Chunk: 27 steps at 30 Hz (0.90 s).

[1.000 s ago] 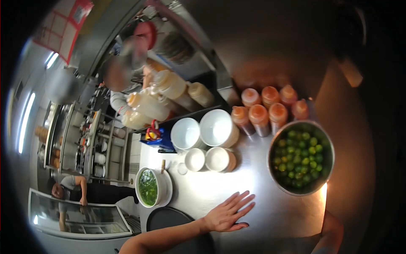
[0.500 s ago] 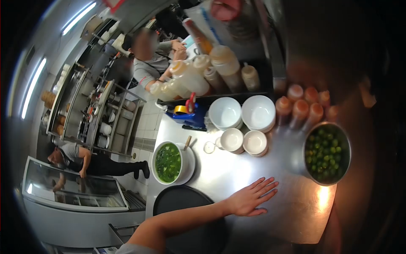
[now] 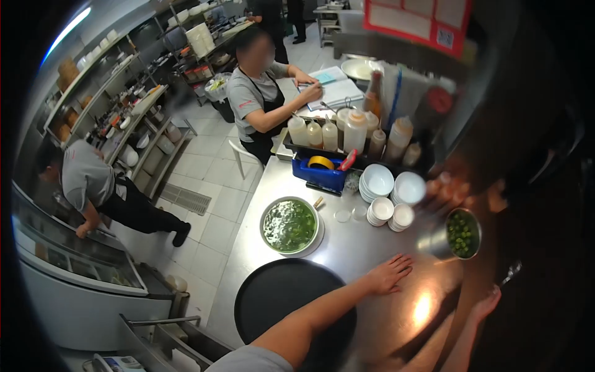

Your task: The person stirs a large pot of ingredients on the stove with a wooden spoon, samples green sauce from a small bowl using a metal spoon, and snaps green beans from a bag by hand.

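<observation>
My left hand (image 3: 392, 274) lies flat on the steel counter with its fingers stretched out, and nothing is in it. At the lower right my right hand (image 3: 487, 304) is closed on the end of a small shiny metal utensil (image 3: 513, 271), perhaps a spoon; its exact kind is unclear. The metal container of small green limes (image 3: 462, 234) stands beyond both hands. Under my left forearm is a round black tray (image 3: 279, 297). Farther off, a white bowl of green leafy soup (image 3: 289, 224) rests on a plate.
Stacked white bowls (image 3: 377, 181) and small cups (image 3: 380, 211) stand near several orange-capped bottles (image 3: 447, 191). A blue tape dispenser (image 3: 318, 172) sits before a rack of squeeze bottles (image 3: 355, 130). One person (image 3: 263, 93) writes in a book; another (image 3: 93, 180) leans over a glass-topped freezer.
The view has swung and pulled back. My right hand with the metal utensil has come into sight. My left hand stays flat on the counter. The person at the freezer now bends lower.
</observation>
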### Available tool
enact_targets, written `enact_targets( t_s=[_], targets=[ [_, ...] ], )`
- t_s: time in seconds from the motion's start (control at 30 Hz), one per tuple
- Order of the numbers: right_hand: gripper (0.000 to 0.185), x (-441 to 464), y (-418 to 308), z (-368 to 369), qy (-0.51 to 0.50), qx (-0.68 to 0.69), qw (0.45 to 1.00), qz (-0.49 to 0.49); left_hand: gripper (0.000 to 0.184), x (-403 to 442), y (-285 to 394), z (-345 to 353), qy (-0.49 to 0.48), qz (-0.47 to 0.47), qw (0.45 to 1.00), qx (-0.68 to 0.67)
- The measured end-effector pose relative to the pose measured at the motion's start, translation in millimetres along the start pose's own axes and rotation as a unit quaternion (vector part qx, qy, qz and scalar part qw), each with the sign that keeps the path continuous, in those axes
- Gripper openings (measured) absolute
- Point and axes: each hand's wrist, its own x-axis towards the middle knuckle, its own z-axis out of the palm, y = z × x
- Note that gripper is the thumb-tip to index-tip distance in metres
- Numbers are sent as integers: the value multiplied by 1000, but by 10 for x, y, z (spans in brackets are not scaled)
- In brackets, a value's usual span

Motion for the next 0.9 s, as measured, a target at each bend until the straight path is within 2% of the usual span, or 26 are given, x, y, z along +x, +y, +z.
enact_targets(
  t_s=[0.03,0.07,0.1,0.13,0.2,0.27,0.3,0.33,0.37,0.4,0.47,0.53,0.57,0.6,0.63,0.67,0.73,0.83,0.87,0.9],
  targets=[
    [32,12,-60,111,-37,123,988,83,59,10,56,-45,10,-9,1000,24],
    [31,-97,-710,313,-30,104,992,61,59,-18,153,-198,22,5,1000,20],
    [30,-191,-1102,468,-41,138,986,86,52,-66,307,-391,-78,-50,988,-125],
    [28,-357,-1480,629,-67,203,967,138,45,-159,465,-595,-187,-98,942,-260],
    [26,-873,-2253,946,-115,344,893,268,38,-703,733,-1004,-84,-115,905,-400],
    [24,-1549,-2963,1149,-196,434,789,387,34,-1395,810,-1506,-26,-124,871,-475],
    [23,-1903,-3315,1243,-253,437,759,411,31,-1776,777,-1684,-14,-173,822,-542],
    [21,-2181,-3712,1259,-332,397,768,378,28,-2160,704,-1861,2,-227,766,-601],
    [19,-2460,-4111,1269,-406,355,773,334,26,-2553,634,-2088,45,-263,757,-597],
    [18,-2730,-4417,1332,-434,352,753,348,25,-2885,541,-2305,93,-296,744,-592],
    [19,-3225,-4917,1395,-504,369,700,347,22,-3544,367,-2624,204,-319,733,-565],
    [22,-3663,-5506,1417,-555,323,695,324,20,-4092,268,-3006,253,-338,747,-513],
    [24,-3876,-5697,1448,-591,272,711,266,19,-4344,205,-3060,267,-339,753,-496],
    [26,-4111,-5837,1501,-619,237,722,199,18,-4571,134,-3126,290,-343,758,-472],
    [27,-4280,-6020,1536,-657,210,712,133,15,-4775,116,-3261,286,-376,778,-413],
    [26,-4550,-6072,1641,-671,229,699,95,17,-4969,83,-3278,324,-364,779,-395],
    [23,-4942,-6179,1755,-722,267,605,203,23,-5364,2,-3295,340,-391,797,-312],
    [23,-5196,-6240,1941,-769,238,569,167,28,-5913,-92,-3125,382,-378,813,-224],
    [23,-5244,-6236,1999,-790,200,569,107,28,-6055,-100,-3103,390,-380,809,-221],
    [22,-5304,-6233,1995,-808,159,565,48,29,-6196,2,-3121,348,-458,788,-218]
  ],
)
